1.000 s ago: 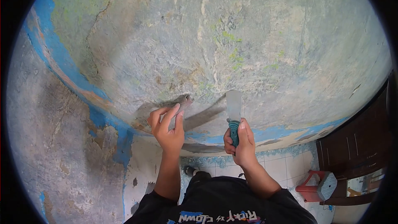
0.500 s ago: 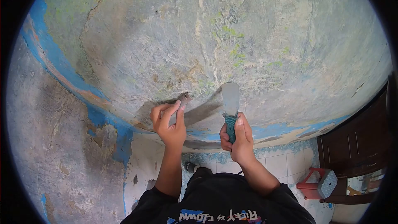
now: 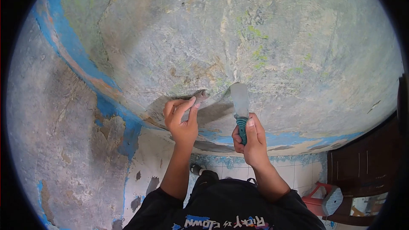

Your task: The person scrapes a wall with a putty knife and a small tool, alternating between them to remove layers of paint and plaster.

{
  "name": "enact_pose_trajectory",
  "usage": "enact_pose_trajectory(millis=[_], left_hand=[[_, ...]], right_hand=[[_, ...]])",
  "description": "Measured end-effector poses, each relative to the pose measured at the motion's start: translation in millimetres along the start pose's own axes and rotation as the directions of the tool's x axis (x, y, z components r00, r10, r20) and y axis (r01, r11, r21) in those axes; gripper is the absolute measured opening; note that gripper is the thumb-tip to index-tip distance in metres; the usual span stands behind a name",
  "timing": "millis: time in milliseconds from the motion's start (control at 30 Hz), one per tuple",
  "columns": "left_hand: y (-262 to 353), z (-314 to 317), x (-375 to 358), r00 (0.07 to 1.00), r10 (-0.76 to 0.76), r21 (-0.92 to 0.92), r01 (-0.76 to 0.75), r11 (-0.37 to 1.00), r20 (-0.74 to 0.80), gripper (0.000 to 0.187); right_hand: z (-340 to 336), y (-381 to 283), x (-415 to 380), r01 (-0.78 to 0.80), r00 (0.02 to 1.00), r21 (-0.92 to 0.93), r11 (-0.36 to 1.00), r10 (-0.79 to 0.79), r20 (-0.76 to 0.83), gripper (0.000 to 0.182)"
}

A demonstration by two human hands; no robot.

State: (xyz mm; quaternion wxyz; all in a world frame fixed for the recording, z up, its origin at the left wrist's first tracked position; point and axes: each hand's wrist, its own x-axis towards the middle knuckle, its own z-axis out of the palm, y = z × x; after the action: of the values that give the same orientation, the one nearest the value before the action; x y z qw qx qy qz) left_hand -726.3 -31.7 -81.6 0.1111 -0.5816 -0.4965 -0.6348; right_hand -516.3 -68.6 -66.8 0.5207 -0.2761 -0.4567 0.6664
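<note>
My right hand (image 3: pixel 252 138) is wrapped round the green handle of a putty knife (image 3: pixel 240 102), thumb on top. The blade points up, and its edge is at the wall (image 3: pixel 289 102), just below a pale streak in the plaster. To the left, my left hand (image 3: pixel 183 117) pinches a rolled grey-brown piece that looks like sandpaper (image 3: pixel 201 95) between thumb and fingers. That roll is close to the wall surface; whether it touches cannot be made out. Shadows of both hands fall on the wall.
Peeling blue paint (image 3: pixel 132 134) follows the corner and the wall's lower part. A dark wooden cabinet (image 3: pixel 362 157) stands at the right, with a red and grey stool-like object (image 3: pixel 326 198) near it. White floor tiles (image 3: pixel 281 170) show below the wall.
The view has turned slightly left, so the wall appears further right. Against the wall, the putty knife's blade has moved left, to just under the pale streak. Both grips stay the same.
</note>
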Motion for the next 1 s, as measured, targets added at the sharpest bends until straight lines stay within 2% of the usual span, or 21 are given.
enact_pose_trajectory(millis=[133,300,467,667,767,1000], left_hand=[[3,-1,0,1.000,-0.016,-0.016,0.016,1.000,0.012,0.032],[-2,-3,3,0.998,0.056,0.012,-0.056,0.998,0.028,0.030],[2,-5,2,0.998,-0.047,-0.017,0.048,0.999,0.037,0.032],[4,-1,2,1.000,0.019,0.010,-0.019,1.000,0.016,0.031],[2,1,-2,0.998,-0.055,-0.038,0.055,0.998,0.000,0.030],[7,-2,-2,0.997,-0.069,-0.022,0.069,0.997,0.016,0.030]], right_hand=[[5,1,-2,-0.002,0.999,-0.016,1.000,0.002,-0.036,0.036],[3,2,-3,-0.005,0.999,0.022,1.000,0.006,-0.031,0.035],[4,2,-5,-0.019,0.998,0.027,0.999,0.020,-0.056,0.036],[7,1,-8,-0.007,0.997,0.032,0.999,0.009,-0.072,0.036],[7,-2,-7,-0.026,0.997,0.047,0.999,0.029,-0.076,0.037],[16,-15,6,0.027,0.999,-0.016,1.000,-0.027,-0.031,0.037]])
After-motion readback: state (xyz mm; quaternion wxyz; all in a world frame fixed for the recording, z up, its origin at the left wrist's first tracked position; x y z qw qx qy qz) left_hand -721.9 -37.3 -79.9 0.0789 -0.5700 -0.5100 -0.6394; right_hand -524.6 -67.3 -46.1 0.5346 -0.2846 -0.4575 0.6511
